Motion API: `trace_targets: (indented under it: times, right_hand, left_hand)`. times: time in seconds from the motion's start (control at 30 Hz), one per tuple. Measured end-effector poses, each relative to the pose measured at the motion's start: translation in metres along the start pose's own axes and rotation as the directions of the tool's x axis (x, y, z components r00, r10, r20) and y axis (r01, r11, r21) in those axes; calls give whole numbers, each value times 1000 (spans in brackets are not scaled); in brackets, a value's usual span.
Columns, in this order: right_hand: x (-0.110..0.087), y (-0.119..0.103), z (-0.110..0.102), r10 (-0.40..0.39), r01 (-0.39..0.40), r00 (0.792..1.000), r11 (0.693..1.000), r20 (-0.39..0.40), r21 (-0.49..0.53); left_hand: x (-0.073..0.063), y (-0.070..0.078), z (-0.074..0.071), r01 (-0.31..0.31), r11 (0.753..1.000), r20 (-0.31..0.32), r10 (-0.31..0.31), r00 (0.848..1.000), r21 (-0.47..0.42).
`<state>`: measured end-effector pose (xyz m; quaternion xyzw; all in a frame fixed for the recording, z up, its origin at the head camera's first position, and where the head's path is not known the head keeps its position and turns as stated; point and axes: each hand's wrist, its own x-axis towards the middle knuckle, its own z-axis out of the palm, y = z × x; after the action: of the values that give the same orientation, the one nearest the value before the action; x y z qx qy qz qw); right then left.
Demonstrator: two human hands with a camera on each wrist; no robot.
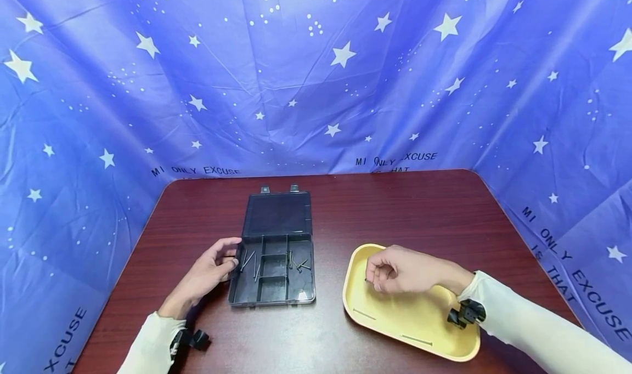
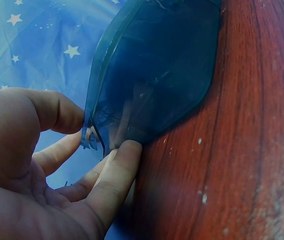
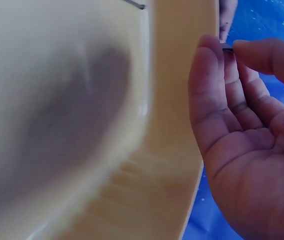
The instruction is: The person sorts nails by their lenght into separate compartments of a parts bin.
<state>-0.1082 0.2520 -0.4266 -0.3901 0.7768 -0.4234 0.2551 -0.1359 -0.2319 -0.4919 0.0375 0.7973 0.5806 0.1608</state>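
**Starry cloth [image 1: 291,61] is backing a careful pinch over the table [image 1: 328,226]**

Over the tray [image 1: 395,316], the right hand [image 1: 405,271] is pinching a thin dark piece [image 3: 227,49], likely a nail, between thumb and forefinger. Only a tip is showing, so how it is lying inside the fingers is hard to tell. Two loose nails [image 1: 364,314] are resting on the tray's floor, towards its near side.

Left of the tray, the box [image 1: 273,290] is lying open, its lid [image 1: 278,214] spread out behind. The left hand [image 1: 209,270] is gripping the box's left wall, thumb and fingers closing on the edge. Other nails are sitting in the long left and right compartments.

Handling this well is probably calling for a light but sure fingertip hold, since anything so slim could be rolling or twisting loose. Steady, gentle pressure from the left hand should be stopping the box from sliding without tipping it.
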Motion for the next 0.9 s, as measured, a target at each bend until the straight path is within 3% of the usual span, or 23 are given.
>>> trace_targets:
  times: [0.4,0.6,0.9]
  right_hand:
    - [11,-24,-20,-4,29,995,969,-100,245]
    - [20,-38,-28,-35,86,984,952,-175,293]
    - [37,-62,-40,-111,248,915,913,-387,324]
  left_hand:
    - [0,0,1,2,1000,-4,-2,1000,-13]
    - [0,0,1,-3,1000,-4,3,1000,-13]
    - [0,0,0,-5,1000,0,5,1000,-3]
